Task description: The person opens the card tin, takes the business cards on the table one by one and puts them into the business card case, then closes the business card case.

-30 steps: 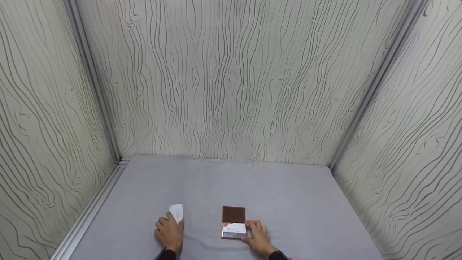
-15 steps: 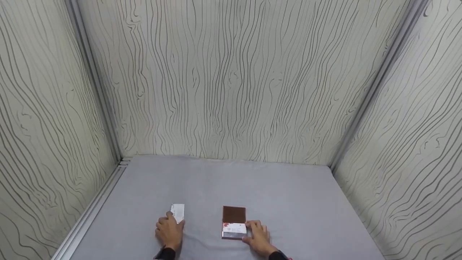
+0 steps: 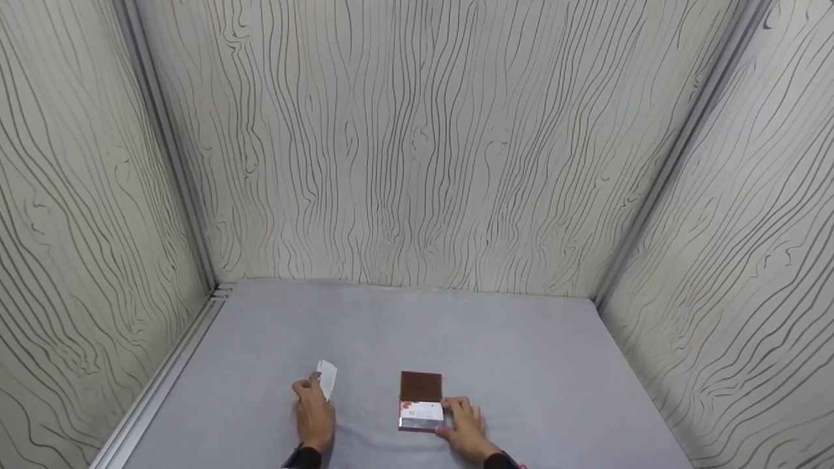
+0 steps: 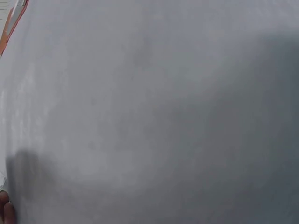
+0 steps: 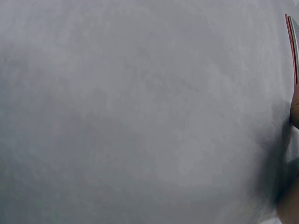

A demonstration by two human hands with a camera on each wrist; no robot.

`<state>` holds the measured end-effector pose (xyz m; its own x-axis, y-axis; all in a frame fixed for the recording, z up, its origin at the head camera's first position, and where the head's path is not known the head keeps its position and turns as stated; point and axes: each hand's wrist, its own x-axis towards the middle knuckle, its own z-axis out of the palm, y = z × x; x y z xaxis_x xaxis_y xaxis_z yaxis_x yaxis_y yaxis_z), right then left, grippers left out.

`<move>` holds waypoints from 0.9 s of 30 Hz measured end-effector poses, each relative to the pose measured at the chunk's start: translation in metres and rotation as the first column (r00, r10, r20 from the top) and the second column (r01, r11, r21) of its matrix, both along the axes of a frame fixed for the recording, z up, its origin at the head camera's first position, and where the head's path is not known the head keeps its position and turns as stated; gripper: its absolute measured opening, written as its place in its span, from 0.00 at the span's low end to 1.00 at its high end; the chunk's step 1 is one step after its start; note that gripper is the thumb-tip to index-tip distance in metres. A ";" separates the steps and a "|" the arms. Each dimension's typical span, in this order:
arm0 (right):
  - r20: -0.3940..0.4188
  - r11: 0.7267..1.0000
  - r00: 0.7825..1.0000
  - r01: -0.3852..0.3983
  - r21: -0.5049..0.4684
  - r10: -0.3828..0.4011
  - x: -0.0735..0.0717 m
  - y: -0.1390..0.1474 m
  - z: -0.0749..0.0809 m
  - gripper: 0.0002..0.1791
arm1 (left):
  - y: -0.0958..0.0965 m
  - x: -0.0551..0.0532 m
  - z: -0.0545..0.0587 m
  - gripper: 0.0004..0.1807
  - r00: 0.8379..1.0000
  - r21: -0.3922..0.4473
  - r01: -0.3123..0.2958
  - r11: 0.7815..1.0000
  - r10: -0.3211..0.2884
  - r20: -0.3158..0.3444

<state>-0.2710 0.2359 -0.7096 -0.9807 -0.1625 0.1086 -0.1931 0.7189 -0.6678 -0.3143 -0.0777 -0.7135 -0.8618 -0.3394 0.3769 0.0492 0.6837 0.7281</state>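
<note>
My left hand [image 3: 315, 415] pinches a small white card [image 3: 328, 379] between thumb and fingers, with the card tilted above the grey cloth. Only a few fingertips [image 4: 8, 212] of that hand show at the lower left of the left wrist view. To the right, a brown card case [image 3: 421, 385] lies opened flat, a white printed card [image 3: 423, 410] with a red pattern in its near half. My right hand [image 3: 468, 430] holds the case by its right edge, thumb at the near corner. In the right wrist view the case's reddish edge [image 5: 293, 51] shows at the far right.
A grey cloth [image 3: 521, 352] covers the table, slightly wrinkled near the front. Panels with a wood-grain pattern [image 3: 417, 163] stand at the back and both sides. A metal rail [image 3: 163, 378] runs along the left edge.
My left hand has moved slightly right and turned, and the card in it has tilted. My right hand and the card case have stayed in place.
</note>
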 end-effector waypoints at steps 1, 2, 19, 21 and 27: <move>0.000 1.000 1.000 0.001 0.002 -0.001 0.000 0.000 0.000 0.23 | 0.000 0.000 0.000 0.30 1.000 -0.002 0.006 1.000 -0.006 -0.004; 0.000 1.000 1.000 0.001 0.004 -0.001 0.000 0.000 0.000 0.23 | 0.000 0.000 -0.001 0.30 1.000 -0.004 0.014 1.000 -0.014 -0.010; -0.026 1.000 1.000 0.014 0.000 -0.014 0.001 -0.001 -0.001 0.22 | 0.036 0.003 0.005 0.23 0.981 0.009 0.191 0.982 -0.190 -0.049; -0.018 1.000 1.000 0.012 0.004 -0.012 0.001 -0.001 -0.001 0.22 | 0.042 0.004 0.006 0.22 0.972 0.018 0.225 0.974 -0.223 -0.075; -0.019 1.000 1.000 0.009 0.014 -0.009 -0.001 -0.001 -0.001 0.22 | 0.060 0.003 0.009 0.22 0.908 -0.009 0.333 0.943 -0.324 -0.267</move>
